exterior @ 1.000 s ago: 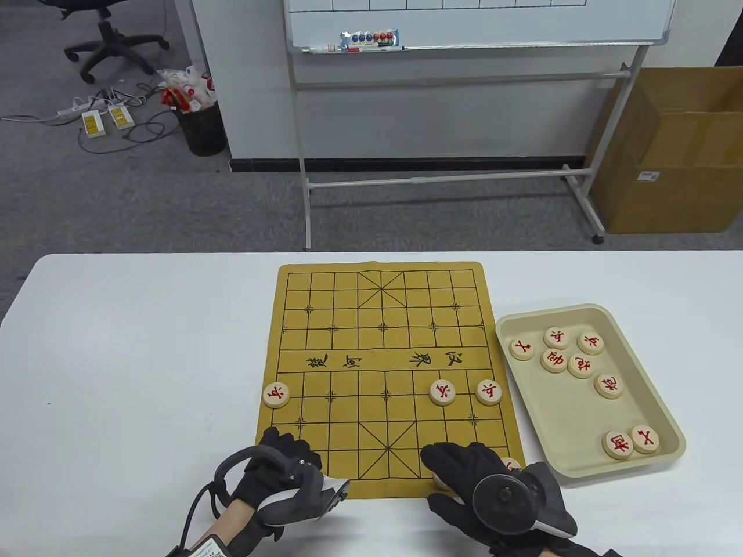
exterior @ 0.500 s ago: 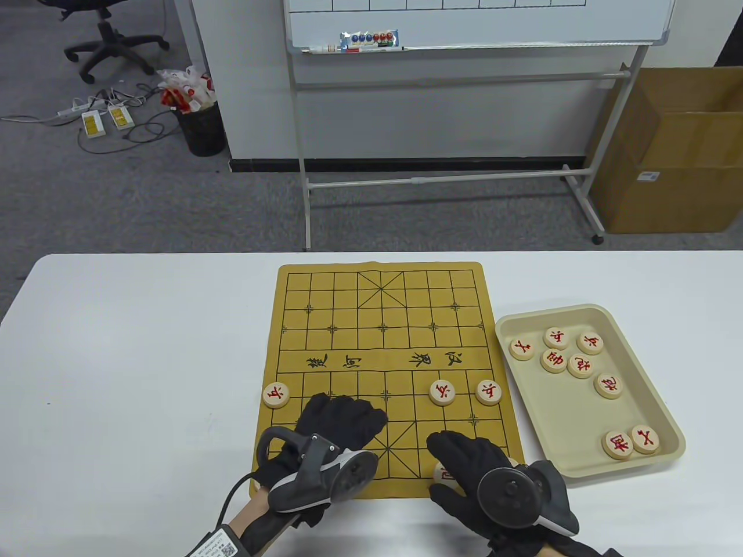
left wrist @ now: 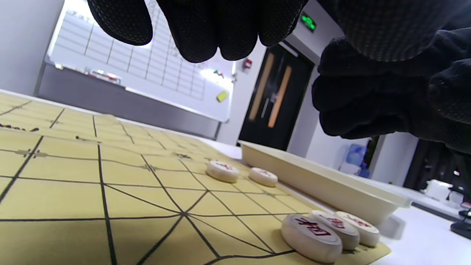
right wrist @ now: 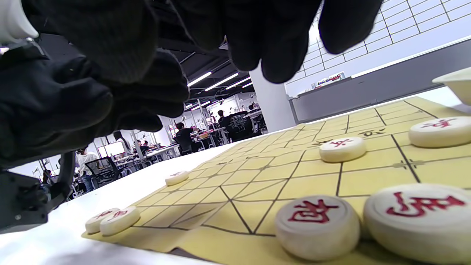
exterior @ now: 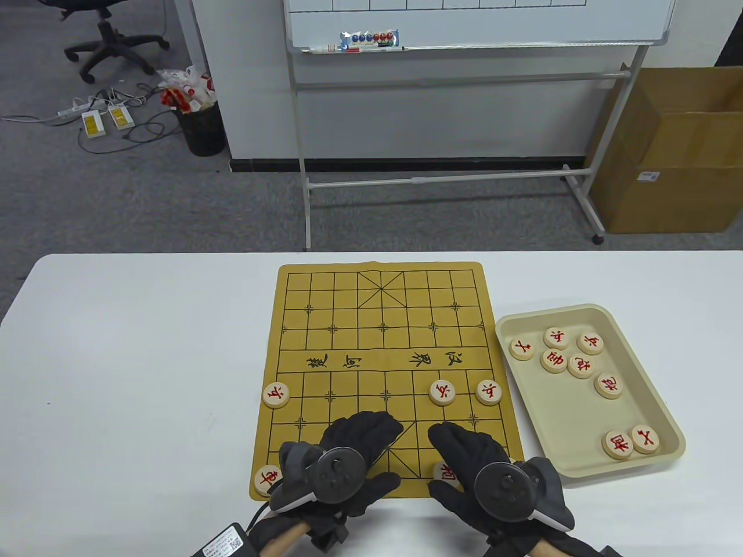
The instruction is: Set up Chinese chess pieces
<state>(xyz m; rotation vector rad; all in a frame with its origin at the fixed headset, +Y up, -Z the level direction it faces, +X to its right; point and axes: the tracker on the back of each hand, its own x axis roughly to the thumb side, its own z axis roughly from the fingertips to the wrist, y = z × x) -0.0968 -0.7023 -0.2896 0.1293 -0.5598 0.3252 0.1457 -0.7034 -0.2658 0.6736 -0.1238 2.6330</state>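
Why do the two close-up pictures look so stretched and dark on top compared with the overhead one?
Table view: even light, sharp, soft shadows beside the round wooden chess pieces. Left wrist view: tilted, the black gloved fingers hang dark against a washed-out bright whiteboard. Right wrist view: the nearest piece looms oversized, background soft.

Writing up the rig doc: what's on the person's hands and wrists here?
Black textured gloves cover both the left hand and right hand. A dark grey round tracker with a white underside is strapped to the back of each. A black cable and a white QR label show at the left wrist.
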